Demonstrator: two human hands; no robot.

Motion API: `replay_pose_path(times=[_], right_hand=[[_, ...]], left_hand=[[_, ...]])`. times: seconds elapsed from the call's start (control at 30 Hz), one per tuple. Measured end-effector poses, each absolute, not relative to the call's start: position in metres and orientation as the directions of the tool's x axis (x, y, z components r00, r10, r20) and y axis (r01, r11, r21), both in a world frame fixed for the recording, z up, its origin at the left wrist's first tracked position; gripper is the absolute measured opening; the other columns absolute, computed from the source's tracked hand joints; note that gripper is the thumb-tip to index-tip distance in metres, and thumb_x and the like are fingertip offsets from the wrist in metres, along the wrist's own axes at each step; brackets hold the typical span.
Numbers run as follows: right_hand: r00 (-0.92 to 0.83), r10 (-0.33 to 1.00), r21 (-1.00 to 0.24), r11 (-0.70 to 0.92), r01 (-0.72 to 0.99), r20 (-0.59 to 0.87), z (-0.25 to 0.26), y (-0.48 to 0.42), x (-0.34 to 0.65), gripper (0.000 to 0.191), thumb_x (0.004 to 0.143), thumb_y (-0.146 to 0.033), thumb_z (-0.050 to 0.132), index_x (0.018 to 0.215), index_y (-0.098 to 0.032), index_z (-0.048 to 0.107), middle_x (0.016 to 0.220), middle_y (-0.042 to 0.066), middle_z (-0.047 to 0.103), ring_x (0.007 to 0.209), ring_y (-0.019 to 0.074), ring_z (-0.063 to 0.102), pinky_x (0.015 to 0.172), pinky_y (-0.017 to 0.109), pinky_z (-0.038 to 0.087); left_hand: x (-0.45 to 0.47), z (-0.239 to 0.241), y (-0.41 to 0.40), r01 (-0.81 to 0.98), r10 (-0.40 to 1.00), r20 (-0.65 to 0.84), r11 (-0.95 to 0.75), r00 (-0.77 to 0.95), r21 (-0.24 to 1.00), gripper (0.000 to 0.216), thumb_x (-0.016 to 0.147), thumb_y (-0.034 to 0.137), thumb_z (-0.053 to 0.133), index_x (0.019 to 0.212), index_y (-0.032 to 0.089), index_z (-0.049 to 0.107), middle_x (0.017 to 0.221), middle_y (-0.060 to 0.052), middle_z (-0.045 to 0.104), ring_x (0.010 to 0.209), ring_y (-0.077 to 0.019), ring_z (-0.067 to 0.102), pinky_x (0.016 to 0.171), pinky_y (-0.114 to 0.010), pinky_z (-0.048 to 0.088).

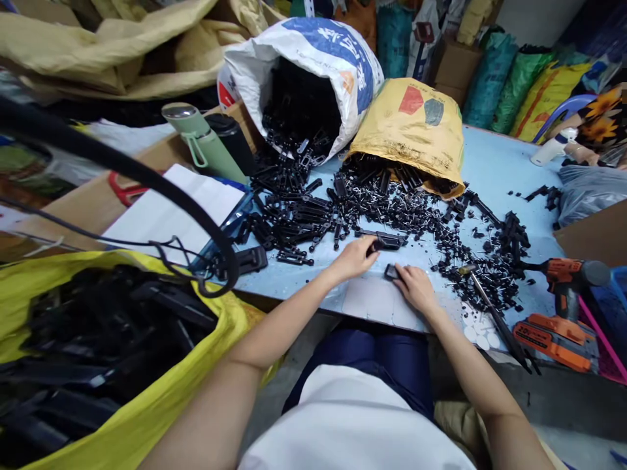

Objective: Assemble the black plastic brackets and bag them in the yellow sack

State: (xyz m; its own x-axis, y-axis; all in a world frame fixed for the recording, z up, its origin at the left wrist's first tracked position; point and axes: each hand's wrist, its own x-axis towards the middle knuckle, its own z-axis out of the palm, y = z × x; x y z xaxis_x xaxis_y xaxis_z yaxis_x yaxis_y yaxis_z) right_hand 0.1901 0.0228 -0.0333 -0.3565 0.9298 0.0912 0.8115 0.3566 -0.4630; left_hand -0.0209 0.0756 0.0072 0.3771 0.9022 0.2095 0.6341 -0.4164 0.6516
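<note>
My left hand (355, 256) rests on the light blue table (494, 170), fingers curled round the end of a long black plastic part (386, 241) lying flat. Just to its right, my right hand (414, 285) pinches a small black piece (390, 271) against the tabletop. Both hands sit at the near edge of a wide heap of black plastic parts (304, 209) and small black pins (421, 215).
A white-and-blue sack (337, 59) and a yellow sack (416, 121) lie tipped open at the back, spilling parts. A green flask (203, 140) lies left. An orange drill (563, 277) and a hammer (492, 310) lie right. A yellow bag of black parts (147, 405) stands near left.
</note>
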Motion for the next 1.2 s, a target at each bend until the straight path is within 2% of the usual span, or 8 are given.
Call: replay_pose_path(times=[0.07, 0.17, 0.33, 0.67, 0.87, 0.97, 1.1, 1.2], right_hand=[[-0.206, 0.974, -0.679, 0.216, 0.701, 0.097, -0.034, 0.029, 0.187, 0.049, 0.087, -0.047, 0.041, 0.126, -0.018, 0.049, 0.100, 0.013, 0.058, 0.083, 0.0224, 0.060, 0.076, 0.043, 0.049], [-0.193, 0.981, -0.937, 0.047, 0.346, -0.022, -0.027, 0.028, 0.179, 0.059, 0.084, -0.056, 0.040, 0.133, -0.023, 0.039, 0.092, 0.006, 0.059, 0.061, 0.0142, 0.059, 0.058, 0.032, 0.052], [-0.229, 0.967, -0.994, -0.104, 0.044, -0.112, -0.017, 0.017, 0.158, 0.068, 0.078, -0.064, 0.044, 0.133, -0.024, 0.039, 0.070, -0.001, 0.056, 0.050, 0.0101, 0.054, 0.046, 0.024, 0.049], [-0.375, 0.919, -0.922, 0.246, 0.298, 0.123, 0.001, 0.013, 0.179, 0.048, 0.083, -0.047, 0.050, 0.127, -0.029, 0.049, 0.082, 0.000, 0.052, 0.051, 0.0058, 0.050, 0.049, 0.023, 0.051], [-0.210, 0.942, -0.892, 0.320, 0.319, 0.263, -0.002, -0.001, 0.152, 0.049, 0.087, -0.048, 0.042, 0.132, -0.030, 0.044, 0.085, 0.003, 0.055, 0.050, 0.0084, 0.050, 0.050, 0.026, 0.052], [-0.155, 0.950, -0.885, 0.310, 0.346, 0.272, -0.007, -0.008, 0.143, 0.052, 0.087, -0.050, 0.040, 0.134, -0.029, 0.042, 0.088, 0.005, 0.057, 0.053, 0.0110, 0.053, 0.053, 0.028, 0.052], [-0.215, 0.953, -0.859, 0.289, 0.422, 0.215, -0.017, -0.006, 0.145, 0.052, 0.089, -0.049, 0.035, 0.137, -0.029, 0.035, 0.097, 0.006, 0.058, 0.057, 0.0117, 0.055, 0.060, 0.030, 0.053], [-0.314, 0.934, -0.748, 0.331, 0.575, 0.171, -0.021, 0.018, 0.162, 0.048, 0.088, -0.048, 0.038, 0.132, -0.029, 0.043, 0.105, 0.006, 0.058, 0.083, 0.0179, 0.059, 0.076, 0.034, 0.051]], left_hand=[[-0.013, 0.000, 0.050, 0.564, 0.913, 0.172, -0.368, 0.371, 0.739, 0.019, 0.076, 0.028, 0.060, 0.090, 0.016, 0.056, 0.078, -0.002, 0.061, 0.072, -0.0167, 0.058, 0.067, -0.027, 0.047], [-0.007, -0.006, 0.027, 0.467, 0.943, 0.105, -0.250, 0.315, 0.848, 0.021, 0.082, 0.033, 0.051, 0.096, 0.017, 0.056, 0.070, 0.001, 0.059, 0.063, -0.0140, 0.056, 0.062, -0.025, 0.046], [0.000, -0.007, 0.014, 0.321, 0.953, 0.108, -0.201, 0.284, 0.926, 0.039, 0.092, 0.032, 0.030, 0.119, 0.017, 0.054, 0.064, 0.002, 0.053, 0.049, -0.0098, 0.051, 0.060, -0.025, 0.047], [0.004, -0.008, -0.006, 0.507, 0.918, 0.380, -0.381, 0.111, 0.773, 0.034, 0.091, 0.033, 0.039, 0.112, 0.019, 0.061, 0.075, -0.004, 0.056, 0.068, -0.0135, 0.056, 0.065, -0.024, 0.047], [0.028, -0.005, -0.011, 0.446, 0.872, 0.470, -0.369, -0.138, 0.815, 0.038, 0.094, 0.034, 0.030, 0.117, 0.018, 0.056, 0.083, -0.007, 0.059, 0.078, -0.0159, 0.057, 0.072, -0.029, 0.049], [0.030, -0.004, -0.009, 0.443, 0.850, 0.508, -0.406, -0.137, 0.799, 0.038, 0.094, 0.034, 0.029, 0.117, 0.018, 0.055, 0.084, -0.008, 0.061, 0.079, -0.0162, 0.058, 0.073, -0.031, 0.050], [0.025, -0.016, -0.002, 0.412, 0.892, 0.449, -0.390, -0.055, 0.824, 0.038, 0.093, 0.036, 0.029, 0.116, 0.019, 0.054, 0.093, -0.008, 0.062, 0.080, -0.0158, 0.059, 0.072, -0.030, 0.051], [0.022, -0.035, -0.004, 0.375, 0.963, 0.258, -0.212, -0.077, 0.902, 0.040, 0.093, 0.037, 0.028, 0.123, 0.019, 0.046, 0.097, -0.008, 0.061, 0.065, -0.0120, 0.060, 0.060, -0.026, 0.052]])
